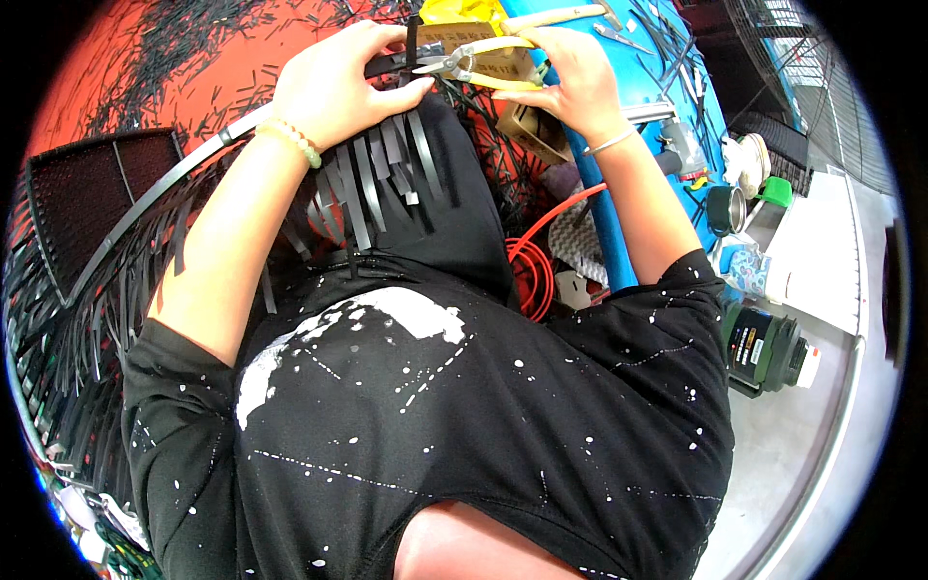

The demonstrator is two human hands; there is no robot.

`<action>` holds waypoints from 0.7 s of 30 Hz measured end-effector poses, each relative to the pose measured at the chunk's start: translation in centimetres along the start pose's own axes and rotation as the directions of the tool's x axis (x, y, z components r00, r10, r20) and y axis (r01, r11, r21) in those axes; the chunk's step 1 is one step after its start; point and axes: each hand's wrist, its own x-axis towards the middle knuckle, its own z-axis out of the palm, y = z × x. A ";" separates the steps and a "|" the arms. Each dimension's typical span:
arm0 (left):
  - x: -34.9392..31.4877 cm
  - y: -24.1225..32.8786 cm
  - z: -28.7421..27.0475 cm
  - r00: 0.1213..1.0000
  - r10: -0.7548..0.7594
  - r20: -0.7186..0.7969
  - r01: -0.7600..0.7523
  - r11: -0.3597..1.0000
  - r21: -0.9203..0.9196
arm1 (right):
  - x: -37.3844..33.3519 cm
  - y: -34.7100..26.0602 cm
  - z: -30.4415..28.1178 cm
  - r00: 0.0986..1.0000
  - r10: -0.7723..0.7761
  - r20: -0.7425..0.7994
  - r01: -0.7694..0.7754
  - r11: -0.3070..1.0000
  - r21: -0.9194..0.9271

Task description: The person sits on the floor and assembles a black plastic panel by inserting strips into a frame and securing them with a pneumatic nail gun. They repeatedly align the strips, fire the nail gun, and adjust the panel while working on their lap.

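My right hand (580, 79) is closed around the yellow handles of small pruning snips (490, 45). Their metal blades point left and reach a black flat strip (412, 46). My left hand (324, 89) pinches the dark strip work beside the blade tips, thumb below and fingers above. Whether the blades have closed on the strip I cannot tell. From under that hand, several loose grey and black strip ends (372, 174) hang over my dark-clothed leg. A curved grey bar (159, 193) runs down and left from my left wrist, with more strips hanging along it.
Cut black scraps cover the red surface (87, 68) at the far left. To the right, a blue surface (611, 232) bears a hammer (556, 17) and other tools. A dark green flask (764, 350), a metal cup (725, 209) and a coiled red hose (530, 275) lie around me.
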 end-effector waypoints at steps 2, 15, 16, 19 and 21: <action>0.0 0.0 -0.1 1.000 0.011 -0.016 -0.011 1.000 -0.021 | 0.4 -0.2 0.0 1.000 -0.015 0.002 0.015 1.000 -0.014; -0.1 -0.9 0.1 0.987 0.105 -0.122 -0.134 0.957 -0.257 | 2.4 -0.8 -0.9 0.994 -0.105 0.019 0.107 0.982 -0.156; 0.0 -0.8 0.1 0.994 0.042 -0.105 -0.074 0.941 -0.331 | 2.4 -0.9 -1.0 0.995 -0.098 0.032 0.102 0.982 -0.162; 0.2 -0.9 -0.1 0.990 -0.141 -0.028 0.105 0.842 -0.529 | 1.2 -0.1 -0.4 0.992 -0.098 0.083 0.111 0.981 -0.159; 0.1 -1.7 0.4 0.980 -0.174 -0.099 0.091 0.828 -0.554 | 1.0 -0.2 -0.3 0.997 -0.052 0.060 0.060 0.990 -0.131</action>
